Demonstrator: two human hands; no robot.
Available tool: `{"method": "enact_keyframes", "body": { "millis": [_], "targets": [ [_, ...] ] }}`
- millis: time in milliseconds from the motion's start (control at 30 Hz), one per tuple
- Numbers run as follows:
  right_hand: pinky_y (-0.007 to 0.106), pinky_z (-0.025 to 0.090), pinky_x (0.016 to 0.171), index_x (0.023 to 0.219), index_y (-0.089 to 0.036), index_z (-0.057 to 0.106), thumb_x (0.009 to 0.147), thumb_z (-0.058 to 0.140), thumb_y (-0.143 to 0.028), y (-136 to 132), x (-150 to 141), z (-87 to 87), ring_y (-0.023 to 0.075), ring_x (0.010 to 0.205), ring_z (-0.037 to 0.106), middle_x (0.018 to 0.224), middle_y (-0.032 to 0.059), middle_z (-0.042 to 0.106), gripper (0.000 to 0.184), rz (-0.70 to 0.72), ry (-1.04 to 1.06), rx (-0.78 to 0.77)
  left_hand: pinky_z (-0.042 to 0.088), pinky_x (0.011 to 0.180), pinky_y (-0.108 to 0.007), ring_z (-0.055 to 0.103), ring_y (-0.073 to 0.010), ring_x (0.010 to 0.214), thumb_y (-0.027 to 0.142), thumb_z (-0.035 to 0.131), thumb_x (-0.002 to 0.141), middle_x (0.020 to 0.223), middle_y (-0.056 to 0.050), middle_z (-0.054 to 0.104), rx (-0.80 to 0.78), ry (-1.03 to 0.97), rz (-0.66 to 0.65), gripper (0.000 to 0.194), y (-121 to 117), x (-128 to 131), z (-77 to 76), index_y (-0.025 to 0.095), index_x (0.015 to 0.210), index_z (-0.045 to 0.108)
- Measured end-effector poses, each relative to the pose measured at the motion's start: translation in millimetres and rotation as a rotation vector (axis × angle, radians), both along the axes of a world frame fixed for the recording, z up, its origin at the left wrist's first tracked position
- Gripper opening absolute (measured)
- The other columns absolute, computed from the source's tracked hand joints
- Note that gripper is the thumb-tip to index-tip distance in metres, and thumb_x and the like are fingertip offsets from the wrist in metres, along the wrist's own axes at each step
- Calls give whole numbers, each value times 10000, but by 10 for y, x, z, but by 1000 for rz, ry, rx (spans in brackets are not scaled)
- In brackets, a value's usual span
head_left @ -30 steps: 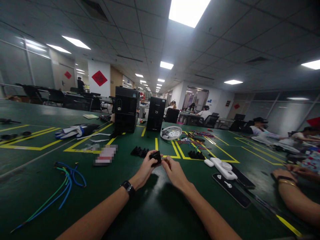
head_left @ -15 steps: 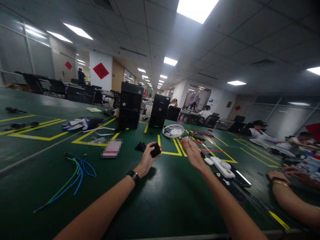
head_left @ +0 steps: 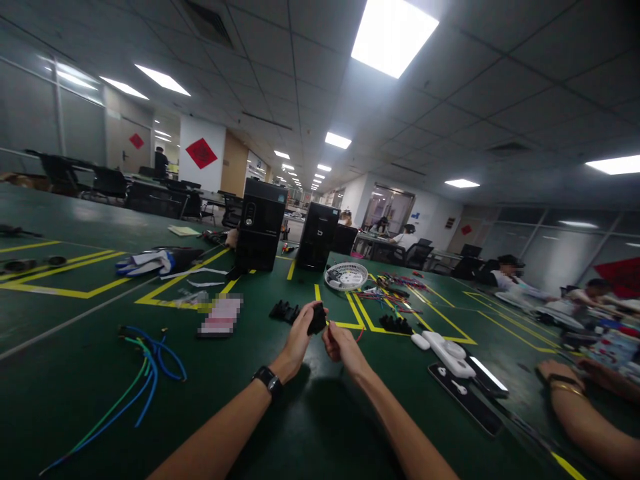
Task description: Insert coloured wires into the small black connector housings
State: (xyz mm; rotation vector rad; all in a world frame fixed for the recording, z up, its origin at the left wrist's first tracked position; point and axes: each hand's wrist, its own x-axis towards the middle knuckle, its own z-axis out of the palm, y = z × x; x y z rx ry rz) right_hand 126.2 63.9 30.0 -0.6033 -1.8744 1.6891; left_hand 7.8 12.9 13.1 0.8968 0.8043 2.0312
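My left hand [head_left: 299,337] is closed round a small black block [head_left: 317,319], held above the green table. Right beside it, my right hand [head_left: 343,347] is pinched at the block's edge. A short red wire [head_left: 361,335] shows past its knuckles, and a small pale tip pokes out at its fingertips. I cannot tell whether that tip touches the block. Behind my left hand lies a ridged black piece [head_left: 284,311], and a similar black piece [head_left: 396,325] rests farther right. A heap of coloured wires [head_left: 395,290] spreads beyond my right hand.
A round white basket [head_left: 346,276] stands before two black computer towers [head_left: 263,227]. Blue and green wires [head_left: 150,367] lie at left, near a blurred pink packet [head_left: 220,317]. White devices and a phone [head_left: 465,400] lie at right, near another person's forearm [head_left: 575,407].
My right hand has come left and down from near the wire heap to the block, now with a red wire. My left hand still holds the block. The view has tilted slightly upward.
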Motion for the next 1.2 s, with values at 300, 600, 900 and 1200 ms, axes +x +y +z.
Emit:
{"method": "enact_keyframes", "body": {
  "millis": [300,600,900,1200],
  "targets": [
    [219,127,433,620,-187,404,793,380,-736,-82,19,-46,66,451,200,528,-70,255,576,-25,61,62,364,998,-332,551,-222,1119,446,540,840,1159,-90,637,-37,155,-12,415,-85,30,40,189,1155,619],
    [217,129,441,630,-196,380,781,419,-727,-84,33,-57,69,462,168,538,-76,220,553,-8,86,21,354,1015,-349,531,-229,1154,434,518,852,1206,-89,614,-11,158,-38,411,-85,46,-1,207,1186,597],
    [210,134,438,626,-190,390,789,467,-687,-47,44,-111,61,454,185,533,-79,235,529,-13,107,0,323,1045,-350,493,-222,1205,392,513,864,1258,-79,580,6,158,-77,382,-74,46,-62,223,1202,569],
    [213,103,407,588,-185,389,744,474,-738,-20,59,-105,39,401,168,499,-92,225,581,19,62,-28,297,1064,-341,474,-225,1219,364,509,860,1274,-80,565,-7,323,-51,363,-206,60,47,210,1184,563]
  ]
}}
